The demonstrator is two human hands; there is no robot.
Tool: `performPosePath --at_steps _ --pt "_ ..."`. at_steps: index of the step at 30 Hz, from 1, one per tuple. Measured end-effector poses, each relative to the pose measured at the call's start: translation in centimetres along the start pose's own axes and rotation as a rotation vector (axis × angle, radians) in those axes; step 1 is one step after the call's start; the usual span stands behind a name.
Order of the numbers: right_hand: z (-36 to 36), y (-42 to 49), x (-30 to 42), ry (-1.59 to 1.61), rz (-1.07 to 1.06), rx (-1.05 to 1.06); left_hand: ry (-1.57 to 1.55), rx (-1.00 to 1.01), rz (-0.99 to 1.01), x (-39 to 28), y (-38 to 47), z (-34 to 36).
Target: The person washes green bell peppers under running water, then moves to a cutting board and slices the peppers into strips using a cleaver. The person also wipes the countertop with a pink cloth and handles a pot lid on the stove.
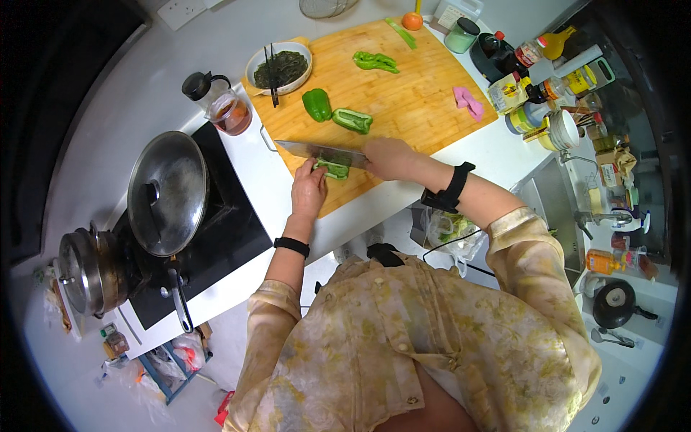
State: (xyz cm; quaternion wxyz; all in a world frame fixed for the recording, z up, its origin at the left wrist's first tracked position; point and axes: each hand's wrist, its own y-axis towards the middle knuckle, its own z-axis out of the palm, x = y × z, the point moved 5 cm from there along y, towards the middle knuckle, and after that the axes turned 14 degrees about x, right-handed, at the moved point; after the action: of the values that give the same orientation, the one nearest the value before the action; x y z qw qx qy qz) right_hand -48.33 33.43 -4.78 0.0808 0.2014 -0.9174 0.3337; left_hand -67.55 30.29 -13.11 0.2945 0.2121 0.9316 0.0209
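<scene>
My right hand (390,159) grips a broad kitchen cleaver (318,151) by its handle, which is hidden in the fist. The blade points left, just beyond a cut piece of green bell pepper (337,170). On the near edge of the wooden cutting board (426,102), my left hand (309,189) holds that piece with its fingertips. Whether the blade touches the pepper I cannot tell. Farther up the board lie a pepper half with its skin up (317,105) and another with its hollow side up (352,120).
Long green peppers (376,62), a celery-like stalk (402,33), a tomato (412,21) and a pink cloth (468,103) lie on the board. A bowl of dark strands (295,81) bears chopsticks. At left are a glass pitcher (233,116) and a lidded wok (181,189); bottles crowd the right.
</scene>
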Motion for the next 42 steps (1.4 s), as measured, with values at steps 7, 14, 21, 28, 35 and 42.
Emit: performPosePath --at_steps 7,14,21,28,35,42 --pt "3.1 2.8 0.3 0.052 -0.002 -0.104 -0.013 0.001 -0.073 -0.2 -0.5 -0.1" --pt "2.6 1.8 -1.6 0.291 0.005 -0.138 -0.063 -0.04 -0.188 -1.7 -1.6 -1.8" --pt "2.2 -0.2 -0.4 0.204 -0.02 -0.184 -0.139 0.158 -0.35 2.0 -0.2 -0.2" --pt "2.8 -0.8 1.8 0.166 -0.159 -0.242 -0.216 0.02 -0.434 3.3 -1.3 1.2" --pt "4.4 2.1 1.7 0.144 -0.162 -0.19 -0.262 0.031 -0.461 3.4 -1.1 1.6" --pt "3.6 3.7 3.0 0.22 -0.176 -0.298 -0.126 0.095 -0.59 2.1 -2.4 0.3"
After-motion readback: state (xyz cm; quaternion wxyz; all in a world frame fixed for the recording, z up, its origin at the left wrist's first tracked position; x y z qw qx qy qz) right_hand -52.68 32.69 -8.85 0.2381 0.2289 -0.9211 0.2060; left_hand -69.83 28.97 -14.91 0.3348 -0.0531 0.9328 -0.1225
